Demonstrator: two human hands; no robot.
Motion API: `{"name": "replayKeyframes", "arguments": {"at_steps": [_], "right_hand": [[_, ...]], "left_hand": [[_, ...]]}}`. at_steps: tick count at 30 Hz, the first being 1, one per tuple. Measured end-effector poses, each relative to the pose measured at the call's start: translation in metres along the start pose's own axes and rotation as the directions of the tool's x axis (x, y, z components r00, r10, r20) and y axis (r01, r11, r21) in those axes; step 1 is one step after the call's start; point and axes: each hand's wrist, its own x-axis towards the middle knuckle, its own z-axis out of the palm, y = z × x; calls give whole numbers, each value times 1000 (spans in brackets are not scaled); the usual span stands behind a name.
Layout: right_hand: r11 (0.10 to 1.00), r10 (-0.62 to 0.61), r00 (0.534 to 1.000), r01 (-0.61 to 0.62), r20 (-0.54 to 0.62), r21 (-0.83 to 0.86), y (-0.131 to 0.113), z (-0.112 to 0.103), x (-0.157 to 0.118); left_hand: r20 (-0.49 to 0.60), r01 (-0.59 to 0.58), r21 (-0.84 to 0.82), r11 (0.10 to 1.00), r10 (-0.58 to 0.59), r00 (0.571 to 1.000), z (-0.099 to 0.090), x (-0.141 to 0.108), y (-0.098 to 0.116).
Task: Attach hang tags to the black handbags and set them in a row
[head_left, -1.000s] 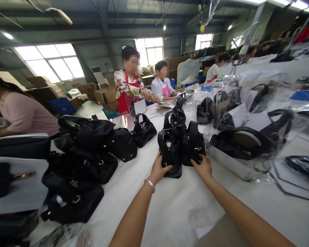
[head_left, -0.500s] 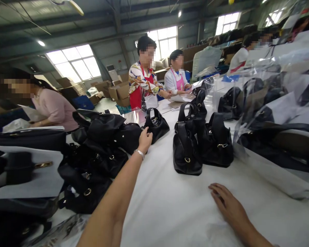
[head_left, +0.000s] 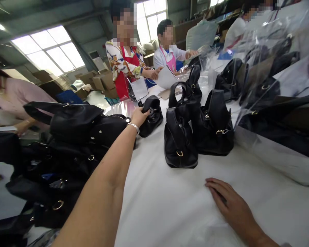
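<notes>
My left hand (head_left: 140,117) reaches far across the table, its fingers closed on the top edge of a small black handbag (head_left: 152,120). That bag leans, and its handle has tipped over; part of the grip is hidden behind my hand. My right hand (head_left: 230,202) rests on the white tabletop (head_left: 157,202) with fingers stretched out and nothing in them. Between and beyond my hands stand upright black handbags with gold rings: one in front (head_left: 180,144), another at its right (head_left: 213,128).
A heap of black bags (head_left: 74,125) lies at left beside my forearm. Bags in clear plastic (head_left: 275,154) line the right side. Across the table, a person in a red apron (head_left: 123,65) holds white sheets, beside a person in a pink apron (head_left: 170,58). Another person (head_left: 28,96) works at left.
My left hand has closed on the small handbag, which now leans with its handle tipped. My right hand has stayed nearly in place. The camera view has shifted down and closer.
</notes>
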Motion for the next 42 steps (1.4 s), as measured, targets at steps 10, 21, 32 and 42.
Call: {"name": "replayKeyframes", "arguments": {"at_steps": [10,21,32,42], "right_hand": [[994,1,1000,-3,16,111,7,-2,9],[963,-125,989,139,-75,229,-201,-154,-46],[787,-573,732,617,368,-2,-358,-176,-308],[744,-462,749,619,475,-253,-344,-135,-380]], "left_hand": [[-204,-149,-160,976,114,972,-140,-111,126],[-61,80,-208,975,-95,994,-305,-403,212],[159,119,-404,907,-59,985,-309,-640,210],[230,56,-406,912,42,972,-290,-702,191]]}}
